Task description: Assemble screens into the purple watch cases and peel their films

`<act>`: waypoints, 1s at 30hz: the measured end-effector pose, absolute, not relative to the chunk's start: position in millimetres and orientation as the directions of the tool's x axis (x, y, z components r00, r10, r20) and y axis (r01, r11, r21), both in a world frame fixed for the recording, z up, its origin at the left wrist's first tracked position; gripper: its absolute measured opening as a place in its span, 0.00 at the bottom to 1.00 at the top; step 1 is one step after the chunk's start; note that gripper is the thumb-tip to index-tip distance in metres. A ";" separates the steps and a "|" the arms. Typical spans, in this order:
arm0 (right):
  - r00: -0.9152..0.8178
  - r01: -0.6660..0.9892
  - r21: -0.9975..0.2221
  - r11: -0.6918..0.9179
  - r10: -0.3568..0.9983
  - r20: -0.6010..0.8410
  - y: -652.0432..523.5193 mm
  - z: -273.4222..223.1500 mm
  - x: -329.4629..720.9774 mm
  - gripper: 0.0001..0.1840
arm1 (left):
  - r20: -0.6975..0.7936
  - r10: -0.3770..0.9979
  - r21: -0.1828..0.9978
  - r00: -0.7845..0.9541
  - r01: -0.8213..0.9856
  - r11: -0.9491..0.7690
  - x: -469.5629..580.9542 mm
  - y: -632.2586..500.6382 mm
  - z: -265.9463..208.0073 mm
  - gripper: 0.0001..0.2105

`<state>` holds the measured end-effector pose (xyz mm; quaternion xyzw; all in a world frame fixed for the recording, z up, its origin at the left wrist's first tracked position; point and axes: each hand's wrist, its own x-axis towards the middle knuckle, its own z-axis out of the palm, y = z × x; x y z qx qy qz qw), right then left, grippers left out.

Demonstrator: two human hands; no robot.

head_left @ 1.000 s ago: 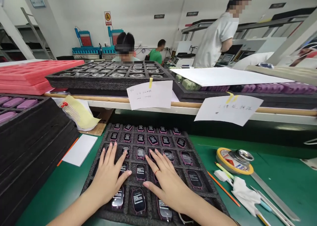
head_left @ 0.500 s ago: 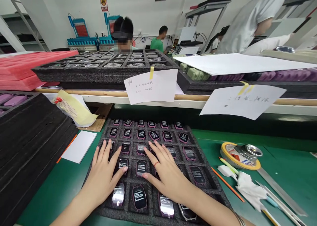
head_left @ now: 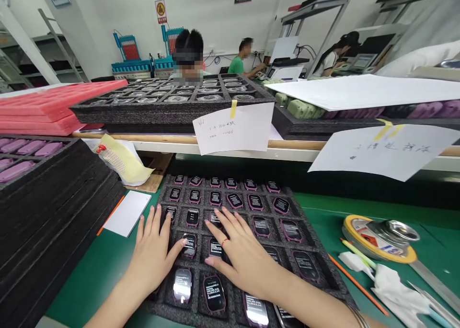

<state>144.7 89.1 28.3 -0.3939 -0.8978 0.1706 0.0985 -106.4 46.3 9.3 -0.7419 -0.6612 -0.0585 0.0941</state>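
A black foam tray (head_left: 235, 230) holds rows of smartwatches with purple cases, their lit screens showing lines of text. My left hand (head_left: 153, 254) rests over the tray's left side, fingers spread. Its thumb touches a smartwatch (head_left: 189, 245) in the left columns. Over the middle of the tray lies my right hand (head_left: 240, 251), also open, a ring on one finger. Its fingers reach across a smartwatch (head_left: 216, 219) and its thumb lies on another smartwatch (head_left: 215, 246) just below. Neither hand grips anything. My right hand and forearm hide several compartments.
On the green table (head_left: 319, 201), a yellow tape roll (head_left: 359, 234), crumpled tissue (head_left: 395, 289) and an orange stick (head_left: 359, 285) lie to the right. Stacked black foam trays (head_left: 61, 213) stand at the left, beside a white card (head_left: 128, 213). A shelf edge (head_left: 287, 150) crosses in front. Co-workers sit beyond.
The view has swung slightly left, so the tray and table things appear farther right. Both hands have slid a little left over the tray, still spread.
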 end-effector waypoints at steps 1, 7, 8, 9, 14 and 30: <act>-0.688 0.657 -0.391 0.645 0.725 0.039 92.0 30.5 137.0 0.39 | 0.217 0.969 -0.058 0.117 0.993 -0.107 -106.5 46.8 8.4 0.35; -0.721 0.614 -0.402 0.680 0.690 0.066 110.4 30.9 101.7 0.38 | 0.224 0.968 -0.036 0.115 0.993 -0.109 -111.7 43.7 4.3 0.33; -0.721 0.619 -0.393 0.680 0.691 0.060 111.3 29.4 101.6 0.38 | 0.216 0.970 -0.033 0.115 0.993 -0.110 -113.3 42.9 4.1 0.32; -0.720 0.623 -0.384 0.682 0.691 0.060 111.4 27.9 103.1 0.38 | 0.206 0.972 -0.027 0.114 0.994 -0.110 -114.9 42.4 4.1 0.32; -0.689 0.656 -0.342 0.673 0.719 0.092 104.9 26.5 116.2 0.37 | 0.192 0.976 0.021 0.104 0.994 -0.110 -120.5 42.0 6.4 0.30; -0.684 0.666 -0.422 0.615 0.730 -0.014 93.3 33.1 113.8 0.40 | 0.157 0.986 0.119 0.061 0.990 -0.080 -129.8 33.7 14.3 0.29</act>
